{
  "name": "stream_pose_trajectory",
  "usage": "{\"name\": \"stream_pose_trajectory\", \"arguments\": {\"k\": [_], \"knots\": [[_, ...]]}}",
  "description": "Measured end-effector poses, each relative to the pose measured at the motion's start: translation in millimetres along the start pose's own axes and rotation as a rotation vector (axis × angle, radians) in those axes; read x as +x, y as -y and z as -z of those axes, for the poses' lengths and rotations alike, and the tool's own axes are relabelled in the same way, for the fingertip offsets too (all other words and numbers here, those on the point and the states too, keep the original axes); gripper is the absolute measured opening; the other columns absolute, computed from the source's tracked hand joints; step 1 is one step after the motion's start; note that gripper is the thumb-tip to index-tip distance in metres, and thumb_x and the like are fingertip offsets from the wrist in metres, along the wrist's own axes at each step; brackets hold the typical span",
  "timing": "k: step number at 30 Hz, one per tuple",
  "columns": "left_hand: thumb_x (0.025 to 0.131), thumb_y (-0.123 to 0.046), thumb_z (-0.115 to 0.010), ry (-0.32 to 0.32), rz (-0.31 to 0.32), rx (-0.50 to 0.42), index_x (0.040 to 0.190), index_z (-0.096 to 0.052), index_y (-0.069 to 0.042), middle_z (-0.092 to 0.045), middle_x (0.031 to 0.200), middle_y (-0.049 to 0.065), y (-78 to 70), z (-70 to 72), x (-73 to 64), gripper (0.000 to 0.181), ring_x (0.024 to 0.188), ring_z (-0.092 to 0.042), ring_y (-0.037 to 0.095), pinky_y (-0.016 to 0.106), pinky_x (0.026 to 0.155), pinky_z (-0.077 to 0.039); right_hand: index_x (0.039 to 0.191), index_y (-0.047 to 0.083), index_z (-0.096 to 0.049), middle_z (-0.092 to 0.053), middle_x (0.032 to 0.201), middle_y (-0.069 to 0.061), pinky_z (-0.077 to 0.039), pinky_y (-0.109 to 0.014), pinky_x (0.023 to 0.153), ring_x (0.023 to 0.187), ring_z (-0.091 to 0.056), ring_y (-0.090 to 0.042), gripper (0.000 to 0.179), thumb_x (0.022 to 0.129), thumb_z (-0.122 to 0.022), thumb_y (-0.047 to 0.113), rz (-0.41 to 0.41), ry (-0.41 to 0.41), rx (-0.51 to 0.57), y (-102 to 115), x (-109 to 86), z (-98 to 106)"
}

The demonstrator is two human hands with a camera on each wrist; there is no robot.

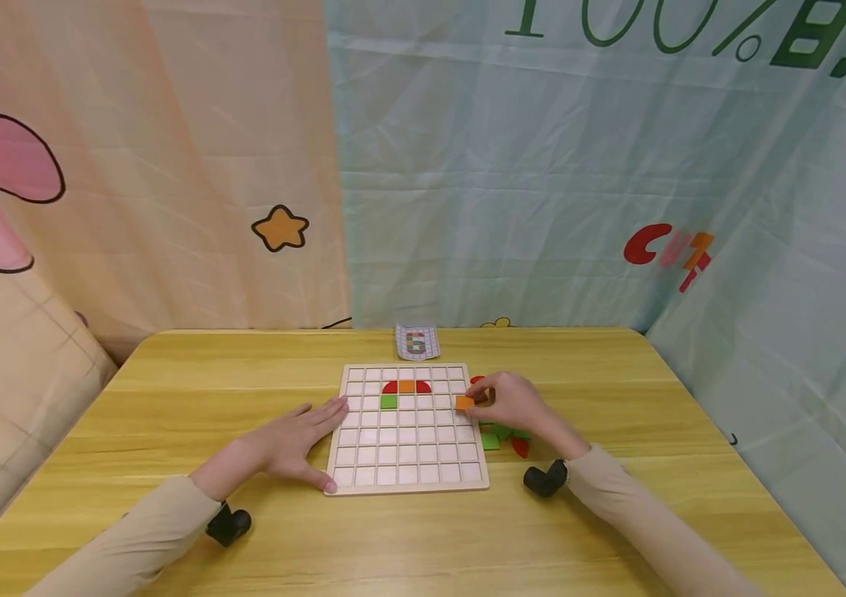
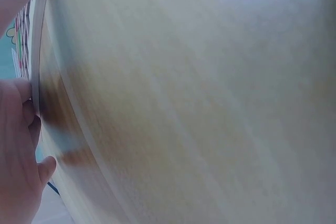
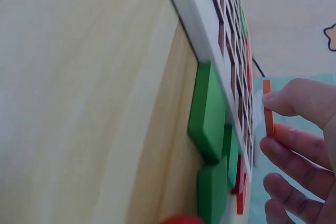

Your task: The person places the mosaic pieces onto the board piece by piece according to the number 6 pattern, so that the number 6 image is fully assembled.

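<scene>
A white grid board (image 1: pixel 408 479) with a pale wooden frame lies on the table. Near its top sit an orange square tile (image 1: pixel 407 386) between two rounded red tiles (image 1: pixel 390 387), and a green square tile (image 1: pixel 389 401) just below the left one. My left hand (image 1: pixel 296 439) rests spread along the board's left edge, thumb at the lower corner. Between thumb and fingertips my right hand (image 1: pixel 516 404) pinches another orange square tile (image 3: pixel 268 107), held above the board's right side.
Loose green tiles (image 3: pixel 209 111) and red tiles (image 1: pixel 520 447) lie beside the board's right edge, partly under my right hand. Behind the board is a small pattern card (image 1: pixel 417 342) on the wooden table (image 1: pixel 244 365). Printed curtains (image 1: pixel 468 207) hang past the table's far edge.
</scene>
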State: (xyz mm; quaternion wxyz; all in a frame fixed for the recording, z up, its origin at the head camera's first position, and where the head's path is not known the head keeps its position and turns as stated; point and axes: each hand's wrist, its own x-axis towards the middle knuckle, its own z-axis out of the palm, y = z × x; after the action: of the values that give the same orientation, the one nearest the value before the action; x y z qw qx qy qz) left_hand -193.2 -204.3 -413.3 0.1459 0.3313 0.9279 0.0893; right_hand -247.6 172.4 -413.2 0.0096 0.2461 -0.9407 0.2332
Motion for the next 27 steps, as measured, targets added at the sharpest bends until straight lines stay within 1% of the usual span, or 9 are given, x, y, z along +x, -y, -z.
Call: {"name": "stream_pose_trajectory", "arguments": {"k": [2,6,11,17,20,23,24,27], "knots": [[0.074,-0.073,-0.062,-0.002,-0.003,0.005,0.153,-0.015,-0.002,-0.009,0.162,0.014,0.4,-0.3,0.3,0.117,0.149,-0.015,0.032,0.057,0.118,-0.016,0.098,0.015,-0.077,-0.066,0.074,0.006,-0.035,-0.019,0.053,0.057,-0.045,-0.006,0.026,0.079,-0.078,0.034,0.005,0.006,0.002,4.8,3.1,-2.1],[0.074,-0.074,-0.062,-0.005,-0.009,0.012,0.153,-0.016,-0.002,-0.010,0.162,0.015,1.1,-1.0,0.6,0.117,0.149,-0.015,0.031,0.057,0.118,-0.017,0.097,0.016,-0.077,-0.068,0.074,0.006,-0.034,-0.019,0.051,0.055,-0.046,-0.006,0.026,0.078,-0.078,0.033,0.008,0.012,0.019,14.5,9.6,-7.3],[0.073,-0.073,-0.062,-0.002,-0.008,0.009,0.153,-0.016,-0.002,-0.009,0.162,0.015,1.9,-1.2,0.3,0.117,0.149,-0.015,0.031,0.057,0.118,-0.016,0.096,0.017,-0.077,-0.072,0.084,0.007,-0.036,-0.019,0.050,0.055,-0.046,-0.006,0.025,0.078,-0.078,0.034,0.022,0.014,0.026,27.1,18.0,-14.3],[0.073,-0.074,-0.062,-0.003,-0.003,0.018,0.153,-0.016,-0.002,-0.009,0.162,0.015,2.7,-0.9,0.6,0.117,0.149,-0.016,0.032,0.057,0.118,-0.017,0.095,0.018,-0.077,-0.073,0.087,0.006,-0.038,-0.019,0.050,0.054,-0.047,-0.004,0.023,0.078,-0.077,0.034,0.064,0.018,0.037,44.1,28.2,-20.3],[0.073,-0.075,-0.061,-0.002,-0.001,0.024,0.153,-0.016,-0.002,-0.009,0.162,0.015,2.9,-0.9,0.9,0.117,0.149,-0.016,0.031,0.056,0.118,-0.017,0.095,0.017,-0.077,-0.074,0.089,0.005,-0.035,-0.018,0.048,0.050,-0.044,-0.004,0.021,0.079,-0.076,0.031,0.076,0.037,0.062,52.3,32.5,-22.8],[0.073,-0.075,-0.061,0.006,0.004,0.021,0.153,-0.016,-0.002,-0.009,0.162,0.014,2.9,-0.9,1.2,0.117,0.149,-0.016,0.030,0.056,0.118,-0.017,0.096,0.017,-0.077,-0.074,0.090,0.005,-0.033,-0.018,0.047,0.047,-0.043,-0.004,0.021,0.078,-0.076,0.029,0.067,0.061,0.084,59.7,36.4,-26.2],[0.073,-0.075,-0.061,0.009,0.006,0.020,0.154,-0.015,-0.002,-0.008,0.162,0.014,2.7,-0.7,1.2,0.117,0.149,-0.016,0.030,0.056,0.118,-0.017,0.096,0.018,-0.077,-0.074,0.090,0.006,-0.033,-0.018,0.047,0.049,-0.044,-0.003,0.022,0.078,-0.076,0.030,0.064,0.066,0.082,61.5,37.6,-27.8],[0.073,-0.076,-0.061,0.017,0.012,0.012,0.154,-0.015,-0.003,-0.008,0.162,0.013,2.3,-0.5,1.6,0.118,0.149,-0.015,0.030,0.056,0.119,-0.017,0.096,0.020,-0.077,-0.074,0.090,0.009,-0.038,-0.018,0.049,0.059,-0.054,-0.002,0.024,0.077,-0.077,0.034,0.043,0.076,0.074,67.2,40.9,-32.3]]}}
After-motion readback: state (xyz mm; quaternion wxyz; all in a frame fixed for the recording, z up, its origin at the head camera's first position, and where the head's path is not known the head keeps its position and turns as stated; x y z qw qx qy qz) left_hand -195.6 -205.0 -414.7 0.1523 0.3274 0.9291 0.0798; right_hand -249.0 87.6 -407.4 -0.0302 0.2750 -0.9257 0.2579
